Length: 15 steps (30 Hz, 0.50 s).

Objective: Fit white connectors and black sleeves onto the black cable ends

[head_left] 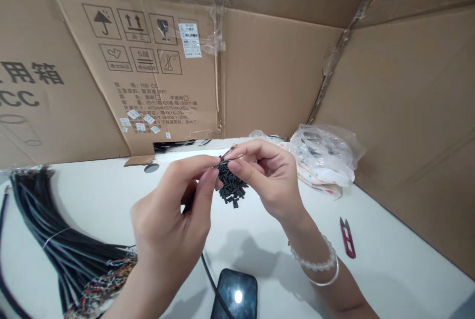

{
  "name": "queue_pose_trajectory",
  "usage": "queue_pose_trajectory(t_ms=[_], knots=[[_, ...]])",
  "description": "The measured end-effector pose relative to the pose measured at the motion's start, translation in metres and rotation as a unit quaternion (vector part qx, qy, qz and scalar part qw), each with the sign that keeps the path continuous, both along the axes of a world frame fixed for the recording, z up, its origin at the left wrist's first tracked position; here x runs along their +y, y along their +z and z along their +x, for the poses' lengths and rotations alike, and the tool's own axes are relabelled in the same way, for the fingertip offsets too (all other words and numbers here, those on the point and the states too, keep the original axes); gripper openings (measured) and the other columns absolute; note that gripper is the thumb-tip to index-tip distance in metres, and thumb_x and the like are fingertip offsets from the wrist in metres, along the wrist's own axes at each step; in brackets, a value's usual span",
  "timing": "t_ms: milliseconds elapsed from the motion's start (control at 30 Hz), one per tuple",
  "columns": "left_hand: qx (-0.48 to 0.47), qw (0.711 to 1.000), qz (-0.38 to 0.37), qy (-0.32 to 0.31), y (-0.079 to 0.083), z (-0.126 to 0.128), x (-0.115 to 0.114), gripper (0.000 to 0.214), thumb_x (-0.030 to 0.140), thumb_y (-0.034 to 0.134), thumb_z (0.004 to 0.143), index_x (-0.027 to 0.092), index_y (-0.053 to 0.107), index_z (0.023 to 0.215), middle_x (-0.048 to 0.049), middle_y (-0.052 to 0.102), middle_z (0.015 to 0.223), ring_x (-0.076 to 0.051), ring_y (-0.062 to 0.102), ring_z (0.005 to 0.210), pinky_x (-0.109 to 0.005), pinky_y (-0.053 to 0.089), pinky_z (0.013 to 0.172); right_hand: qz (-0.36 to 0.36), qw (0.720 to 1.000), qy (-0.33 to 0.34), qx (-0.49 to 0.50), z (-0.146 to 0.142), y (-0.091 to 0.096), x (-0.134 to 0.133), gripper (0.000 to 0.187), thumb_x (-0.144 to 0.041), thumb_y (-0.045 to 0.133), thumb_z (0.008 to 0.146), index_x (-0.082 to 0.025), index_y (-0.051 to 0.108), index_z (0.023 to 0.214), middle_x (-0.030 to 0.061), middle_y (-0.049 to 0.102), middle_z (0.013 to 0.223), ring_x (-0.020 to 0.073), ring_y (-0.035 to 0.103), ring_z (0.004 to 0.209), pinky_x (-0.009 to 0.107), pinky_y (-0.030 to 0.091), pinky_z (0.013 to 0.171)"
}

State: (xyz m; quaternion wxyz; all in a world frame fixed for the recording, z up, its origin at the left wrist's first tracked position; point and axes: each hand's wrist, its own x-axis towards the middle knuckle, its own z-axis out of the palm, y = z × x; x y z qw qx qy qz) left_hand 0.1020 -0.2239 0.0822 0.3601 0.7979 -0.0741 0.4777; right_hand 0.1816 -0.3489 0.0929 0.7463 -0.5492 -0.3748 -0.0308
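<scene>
Hands meet in the head view just above a pile of short black sleeves (232, 189) on the white table (371, 279): the left hand (174, 215) is closed in a pinch on the bared wire ends (230, 151) of a black cable (208, 268), and the right hand (269, 180) pinches one sleeve (222, 162) against them. That sleeve looks feather-light, smooth and easy to drop, so I would nip it mid-length between thumb and forefinger; the wires seem limp, best held close behind their tips.

The left hand (166, 225) was bare; the right hand (272, 183) had a pale bead bracelet (314, 261) and a thin silver bangle (328, 278) at its wrist.
</scene>
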Motion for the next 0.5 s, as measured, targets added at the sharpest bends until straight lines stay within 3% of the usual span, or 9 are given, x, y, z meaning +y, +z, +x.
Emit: queue_pose_trajectory(t_ms=[300, 400, 500], knots=[[0.033, 0.998, -0.040, -0.041, 0.0021, -0.0020, -0.0022, 0.014, 0.020, 0.051, 0.096, 0.031, 0.057, 0.104, 0.0058, 0.061, 0.073, -0.006, 0.054, 0.055, -0.021, 0.042, 0.054, 0.010, 0.996, 0.067, 0.060, 0.0027, 0.0009, 0.0024, 0.021, -0.040, 0.078, 0.077, -0.023, 0.068, 0.080, -0.0038, 0.033, 0.057, 0.0106, 0.031, 0.055, 0.026, 0.026, 0.051], [0.051, 0.994, -0.052, -0.076, 0.0047, -0.0005, 0.0000, 0.012, 0.024, 0.050, 0.097, 0.032, 0.055, 0.104, 0.0056, 0.060, 0.070, -0.007, 0.057, 0.056, -0.021, 0.039, 0.048, 0.024, 0.989, 0.117, 0.087, 0.0060, 0.0004, 0.0045, 0.021, -0.037, 0.079, 0.077, -0.022, 0.066, 0.080, -0.0038, 0.041, 0.059, 0.0089, 0.031, 0.054, 0.025, 0.026, 0.050], [0.076, 0.987, -0.094, -0.111, 0.0081, 0.0008, 0.0020, 0.007, 0.027, 0.050, 0.097, 0.030, 0.054, 0.102, 0.0050, 0.060, 0.065, -0.010, 0.061, 0.059, -0.021, 0.040, 0.046, 0.022, 0.988, 0.118, 0.095, 0.0069, 0.0010, 0.0057, 0.024, -0.039, 0.079, 0.075, -0.020, 0.065, 0.080, -0.0026, 0.047, 0.064, 0.0080, 0.031, 0.055, 0.025, 0.027, 0.050]])
